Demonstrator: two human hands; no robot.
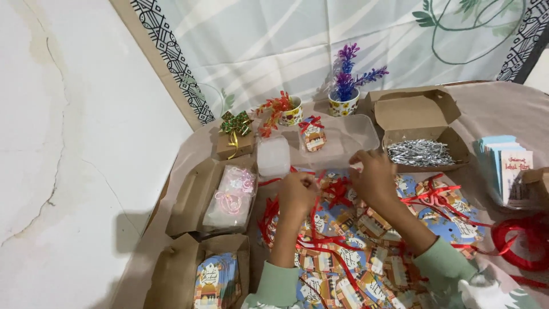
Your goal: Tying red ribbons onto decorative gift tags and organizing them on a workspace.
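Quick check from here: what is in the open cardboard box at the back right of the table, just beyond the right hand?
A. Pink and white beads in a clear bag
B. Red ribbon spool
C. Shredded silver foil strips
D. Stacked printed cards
C: the open cardboard box behind the right hand holds a pile of shiny shredded silver foil strips.

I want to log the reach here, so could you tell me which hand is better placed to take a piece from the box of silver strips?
Probably the right hand: it sits just left of the box of silver strips, while the left hand is farther away over the red ribbon.
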